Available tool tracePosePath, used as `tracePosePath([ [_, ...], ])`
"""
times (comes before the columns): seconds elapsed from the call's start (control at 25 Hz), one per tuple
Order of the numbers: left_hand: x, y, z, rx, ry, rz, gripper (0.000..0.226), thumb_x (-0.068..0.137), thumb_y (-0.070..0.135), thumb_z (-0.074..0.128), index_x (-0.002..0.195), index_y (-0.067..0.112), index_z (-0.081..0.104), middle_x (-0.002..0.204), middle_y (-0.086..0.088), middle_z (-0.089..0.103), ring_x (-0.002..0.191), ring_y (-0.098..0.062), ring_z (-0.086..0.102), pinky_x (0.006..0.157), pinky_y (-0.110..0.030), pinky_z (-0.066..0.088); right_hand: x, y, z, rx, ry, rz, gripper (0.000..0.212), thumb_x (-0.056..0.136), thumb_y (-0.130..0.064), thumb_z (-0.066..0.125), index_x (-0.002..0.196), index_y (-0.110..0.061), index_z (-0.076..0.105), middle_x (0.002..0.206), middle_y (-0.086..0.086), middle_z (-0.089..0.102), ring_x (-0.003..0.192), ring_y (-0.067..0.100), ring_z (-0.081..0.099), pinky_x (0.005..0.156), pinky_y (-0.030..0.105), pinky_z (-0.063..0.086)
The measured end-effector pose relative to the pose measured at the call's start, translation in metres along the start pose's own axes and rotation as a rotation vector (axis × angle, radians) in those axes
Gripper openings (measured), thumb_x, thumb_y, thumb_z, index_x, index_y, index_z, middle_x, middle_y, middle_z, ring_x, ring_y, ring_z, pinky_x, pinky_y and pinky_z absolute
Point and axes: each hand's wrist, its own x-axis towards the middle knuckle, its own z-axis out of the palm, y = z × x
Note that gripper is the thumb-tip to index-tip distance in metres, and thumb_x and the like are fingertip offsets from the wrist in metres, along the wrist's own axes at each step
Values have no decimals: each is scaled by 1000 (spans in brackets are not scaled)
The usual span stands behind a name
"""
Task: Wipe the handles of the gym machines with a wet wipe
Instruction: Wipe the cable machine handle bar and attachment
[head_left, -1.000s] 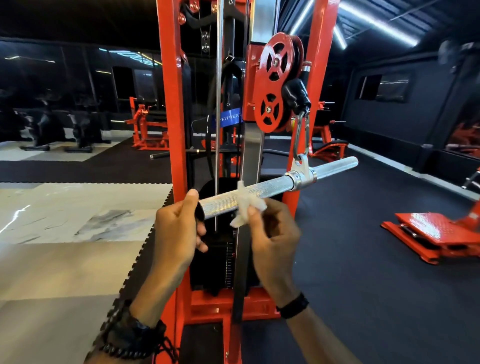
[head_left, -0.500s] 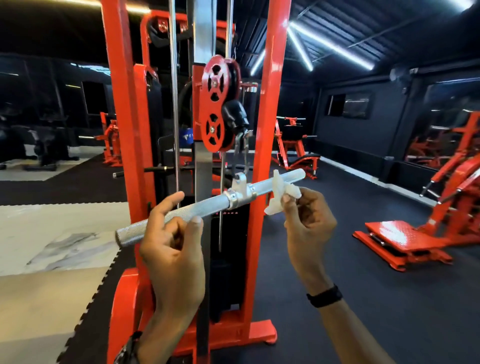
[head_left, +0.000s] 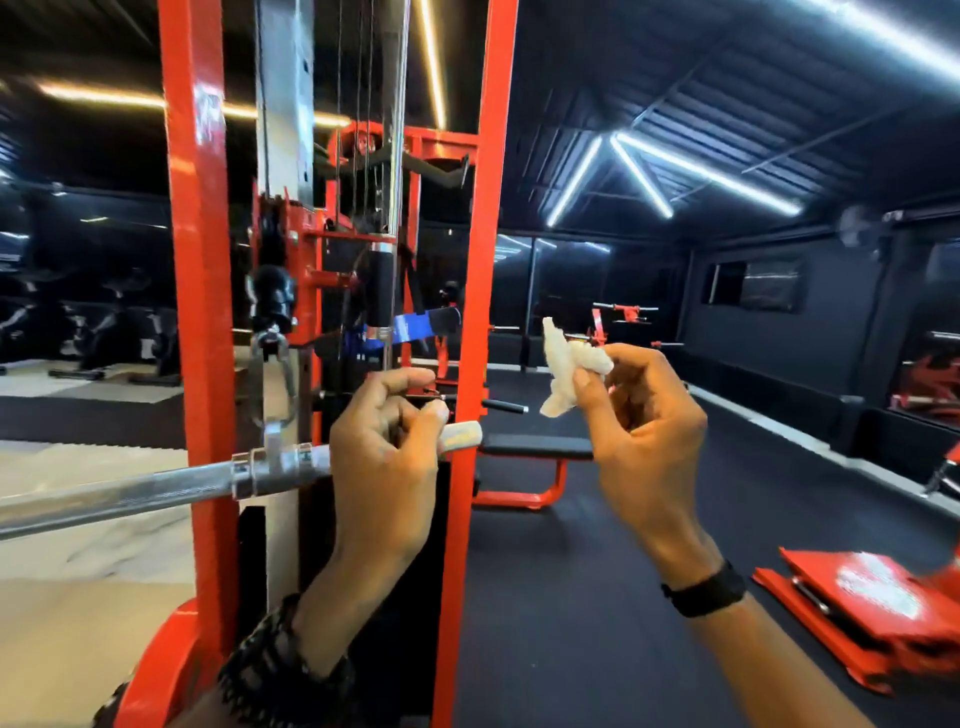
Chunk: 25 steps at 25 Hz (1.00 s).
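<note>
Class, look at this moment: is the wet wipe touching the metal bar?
No: the right hand holds the wet wipe up in the air, clear of the metal bar, which the left hand grips.

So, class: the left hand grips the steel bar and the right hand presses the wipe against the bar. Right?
Not quite. The head view shows the right hand holding the wipe up in the air, off the bar. The left hand does grip the bar.
</note>
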Motion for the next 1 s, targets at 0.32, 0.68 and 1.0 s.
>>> tracePosePath([
  [0.32, 4, -50, 102, 71, -170, 66, 14, 85, 20, 59, 78, 12, 68, 56, -6, 58, 50, -26, 53, 48, -37, 44, 33, 103, -15, 19, -115, -70, 13, 93, -20, 67, 105, -14, 65, 90, 0, 66, 75, 14, 59, 59, 23, 46],
  [0.68, 52, -130, 192, 234, -69, 87, 12, 86, 34, 58, 92, 27, 65, 69, 5, 62, 64, -20, 61, 64, -48, 53, 111, 226, 27, 160, -224, -64, 12, 92, -18, 70, 103, -17, 66, 84, 4, 67, 67, 21, 60, 56, 36, 48],
  [1.0, 82, -208, 155, 756, 138, 72, 46, 89, 50, 49, 133, 39, 45, 113, 17, 57, 105, -6, 59, 88, -41, 51, 109, 281, 146, 580, -282, 17, 11, 90, -17, 71, 100, -21, 67, 82, -4, 68, 65, 10, 59, 58, 27, 48],
])
